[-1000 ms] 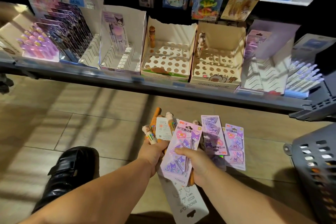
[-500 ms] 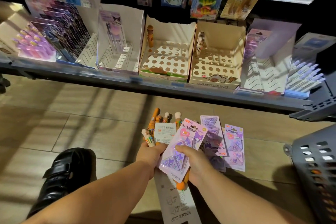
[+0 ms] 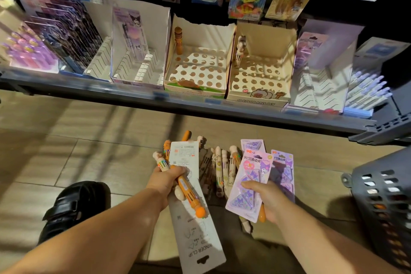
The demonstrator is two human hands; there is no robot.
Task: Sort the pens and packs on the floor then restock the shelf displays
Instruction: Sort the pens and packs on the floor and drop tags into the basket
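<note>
- Two firm grips: left hand (image 3: 165,181) curled round pens (image 3: 189,193) and white pack (image 3: 184,155); right hand (image 3: 270,200) pinching purple pack (image 3: 249,182).
- Split pens off before seating them upright in holed box (image 3: 200,33).

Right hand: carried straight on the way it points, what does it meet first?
Likely the loose pens on the floor, just ahead of the right hand and its binder clip pack; its height above them is unclear.
</note>
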